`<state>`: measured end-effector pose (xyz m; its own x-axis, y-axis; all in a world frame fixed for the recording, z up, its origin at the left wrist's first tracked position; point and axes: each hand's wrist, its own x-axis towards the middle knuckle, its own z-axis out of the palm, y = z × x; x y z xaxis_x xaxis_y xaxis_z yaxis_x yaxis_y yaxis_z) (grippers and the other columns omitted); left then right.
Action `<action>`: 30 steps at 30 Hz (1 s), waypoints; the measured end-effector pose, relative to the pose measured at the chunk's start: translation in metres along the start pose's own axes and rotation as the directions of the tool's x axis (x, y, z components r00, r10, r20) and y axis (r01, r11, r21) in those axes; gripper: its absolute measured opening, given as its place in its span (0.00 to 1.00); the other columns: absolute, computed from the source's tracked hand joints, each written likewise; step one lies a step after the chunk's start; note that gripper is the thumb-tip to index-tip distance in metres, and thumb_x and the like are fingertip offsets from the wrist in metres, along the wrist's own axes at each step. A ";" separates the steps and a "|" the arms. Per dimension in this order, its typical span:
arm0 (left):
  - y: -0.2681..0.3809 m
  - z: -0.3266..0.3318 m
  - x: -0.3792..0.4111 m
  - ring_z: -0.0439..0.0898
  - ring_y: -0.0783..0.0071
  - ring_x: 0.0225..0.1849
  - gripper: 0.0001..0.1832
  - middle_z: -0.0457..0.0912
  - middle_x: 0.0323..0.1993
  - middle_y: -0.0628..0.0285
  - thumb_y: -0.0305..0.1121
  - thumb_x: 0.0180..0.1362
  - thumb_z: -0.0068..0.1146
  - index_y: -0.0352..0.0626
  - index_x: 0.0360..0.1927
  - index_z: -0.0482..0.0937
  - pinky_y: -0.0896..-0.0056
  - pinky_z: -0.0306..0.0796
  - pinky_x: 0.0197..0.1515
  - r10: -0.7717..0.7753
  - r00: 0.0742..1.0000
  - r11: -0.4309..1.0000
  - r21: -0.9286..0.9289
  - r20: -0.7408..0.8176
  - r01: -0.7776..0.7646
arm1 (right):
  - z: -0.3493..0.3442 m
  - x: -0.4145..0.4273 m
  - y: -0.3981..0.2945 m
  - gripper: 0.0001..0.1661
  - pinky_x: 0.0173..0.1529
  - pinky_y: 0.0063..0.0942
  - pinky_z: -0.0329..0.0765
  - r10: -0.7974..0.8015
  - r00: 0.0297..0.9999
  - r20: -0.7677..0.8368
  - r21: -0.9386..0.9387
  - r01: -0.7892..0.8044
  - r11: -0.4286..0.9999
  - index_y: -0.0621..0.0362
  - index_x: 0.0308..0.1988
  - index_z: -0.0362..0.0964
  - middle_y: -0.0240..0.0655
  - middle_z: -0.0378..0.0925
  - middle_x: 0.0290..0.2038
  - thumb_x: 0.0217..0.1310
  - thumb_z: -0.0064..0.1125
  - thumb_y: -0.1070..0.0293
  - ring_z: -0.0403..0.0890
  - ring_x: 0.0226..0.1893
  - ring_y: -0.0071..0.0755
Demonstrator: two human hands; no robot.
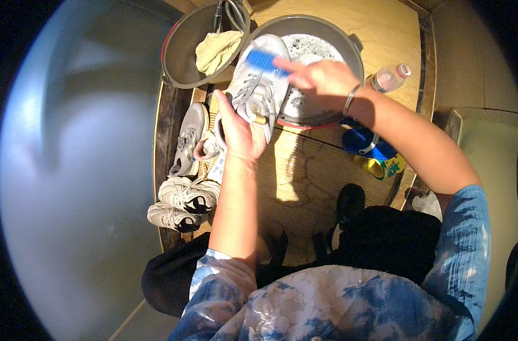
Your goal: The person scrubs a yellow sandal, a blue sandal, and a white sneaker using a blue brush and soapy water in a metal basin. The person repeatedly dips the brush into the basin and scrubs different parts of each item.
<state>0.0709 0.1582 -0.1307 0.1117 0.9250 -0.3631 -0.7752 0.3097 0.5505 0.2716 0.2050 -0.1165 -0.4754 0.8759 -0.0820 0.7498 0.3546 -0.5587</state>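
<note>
A white and grey lace-up sneaker (280, 87) is tilted, toe away from me, over the left rim of a dark basin (352, 55) holding sudsy water (310, 44). My left hand (242, 130) grips the shoe around its heel and side, thumb along the outer edge. In my right hand (318, 76) is a blue scrubbing brush (261, 60), its head over the toe and upper above the laces; the brush and fingers are blurred. A metal bangle circles my right wrist.
A second basin (178, 55) at the upper left holds a pale cloth (218, 51) and a dark hose or cable. Several shoes (186, 192) stand along the left edge. A clear plastic bottle (386, 78), a blue item (365, 143) and a yellow-green item (376, 167) lie to the right.
</note>
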 end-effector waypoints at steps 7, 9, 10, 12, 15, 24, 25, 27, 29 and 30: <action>0.002 -0.004 -0.003 0.77 0.59 0.54 0.39 0.77 0.55 0.58 0.68 0.63 0.36 0.42 0.60 0.69 0.54 0.68 0.61 0.058 0.994 0.998 0.021 -0.092 -0.056 | 0.006 -0.014 -0.040 0.26 0.31 0.43 0.77 -0.172 0.978 0.118 -0.084 0.182 0.980 0.31 0.63 0.64 0.44 0.79 0.24 0.67 0.45 0.51 0.82 0.26 0.47; 0.001 -0.008 -0.001 0.76 0.59 0.56 0.39 0.76 0.57 0.57 0.67 0.64 0.36 0.42 0.62 0.68 0.55 0.67 0.62 -0.008 1.000 0.999 -0.049 -0.006 0.008 | 0.023 -0.011 -0.025 0.26 0.23 0.32 0.76 -0.113 0.993 0.044 -0.006 0.114 0.994 0.34 0.65 0.62 0.39 0.76 0.20 0.70 0.45 0.50 0.79 0.19 0.35; 0.001 -0.003 0.000 0.75 0.58 0.58 0.39 0.75 0.59 0.56 0.65 0.65 0.36 0.42 0.64 0.67 0.55 0.66 0.63 -0.011 1.000 0.999 -0.036 0.007 0.011 | 0.019 -0.005 -0.008 0.26 0.25 0.34 0.77 -0.107 0.994 0.022 -0.104 0.109 0.989 0.33 0.65 0.61 0.40 0.77 0.21 0.70 0.45 0.50 0.80 0.20 0.38; 0.001 0.005 -0.001 0.74 0.58 0.59 0.39 0.74 0.60 0.56 0.65 0.65 0.35 0.41 0.64 0.66 0.55 0.65 0.64 -0.009 1.000 0.999 -0.038 0.021 0.010 | -0.001 -0.001 0.008 0.25 0.31 0.41 0.79 -0.003 0.997 -0.078 -0.172 -0.010 0.985 0.32 0.64 0.63 0.41 0.80 0.25 0.70 0.43 0.49 0.83 0.26 0.47; 0.001 0.010 -0.003 0.76 0.56 0.56 0.40 0.75 0.58 0.54 0.67 0.65 0.33 0.41 0.63 0.67 0.54 0.68 0.61 0.003 1.000 0.999 -0.035 0.004 -0.002 | -0.006 -0.006 -0.002 0.25 0.36 0.42 0.80 0.012 0.994 -0.109 -0.105 -0.023 0.994 0.31 0.63 0.63 0.43 0.82 0.31 0.69 0.42 0.47 0.83 0.28 0.50; 0.002 0.003 -0.002 0.76 0.56 0.57 0.39 0.76 0.58 0.53 0.65 0.66 0.34 0.38 0.62 0.68 0.54 0.68 0.62 -0.055 0.998 0.991 -0.121 -0.013 0.053 | -0.004 -0.010 0.013 0.26 0.32 0.38 0.79 -0.035 0.995 -0.095 -0.183 0.017 0.983 0.33 0.65 0.61 0.38 0.81 0.25 0.69 0.48 0.55 0.83 0.26 0.39; 0.002 0.002 -0.002 0.75 0.56 0.57 0.39 0.75 0.58 0.53 0.64 0.66 0.34 0.38 0.63 0.67 0.54 0.67 0.62 -0.039 0.999 0.994 -0.107 -0.012 0.037 | -0.004 -0.010 0.010 0.26 0.33 0.39 0.79 -0.047 0.994 -0.099 -0.141 0.033 0.989 0.33 0.64 0.62 0.38 0.81 0.26 0.68 0.48 0.55 0.84 0.27 0.39; 0.001 -0.005 0.000 0.74 0.56 0.59 0.39 0.74 0.60 0.53 0.63 0.67 0.33 0.38 0.64 0.66 0.54 0.66 0.63 -0.003 1.000 0.997 -0.075 -0.015 0.001 | -0.002 -0.013 0.000 0.25 0.35 0.40 0.80 -0.073 0.991 -0.108 -0.051 0.068 0.996 0.34 0.64 0.63 0.40 0.83 0.29 0.68 0.49 0.56 0.84 0.29 0.39; 0.002 -0.014 0.002 0.75 0.56 0.58 0.39 0.74 0.59 0.53 0.64 0.66 0.34 0.38 0.63 0.67 0.54 0.67 0.62 -0.009 1.000 0.999 -0.046 -0.023 0.008 | 0.019 -0.023 -0.008 0.25 0.32 0.35 0.79 -0.279 0.958 -0.068 0.107 0.285 0.953 0.31 0.64 0.63 0.40 0.81 0.26 0.68 0.49 0.55 0.82 0.24 0.37; 0.004 -0.018 0.001 0.75 0.56 0.58 0.39 0.74 0.59 0.53 0.64 0.66 0.34 0.38 0.63 0.67 0.54 0.67 0.62 -0.017 0.998 0.999 -0.028 -0.063 0.015 | 0.020 -0.027 -0.019 0.26 0.28 0.33 0.78 -0.358 0.932 0.054 -0.080 0.361 0.929 0.30 0.64 0.63 0.38 0.81 0.25 0.68 0.49 0.56 0.81 0.21 0.35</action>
<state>0.0569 0.1560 -0.1422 0.0856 0.9040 -0.4188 -0.7908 0.3174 0.5234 0.2612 0.1683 -0.1204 -0.7364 0.6719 0.0793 0.5615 0.6723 -0.4824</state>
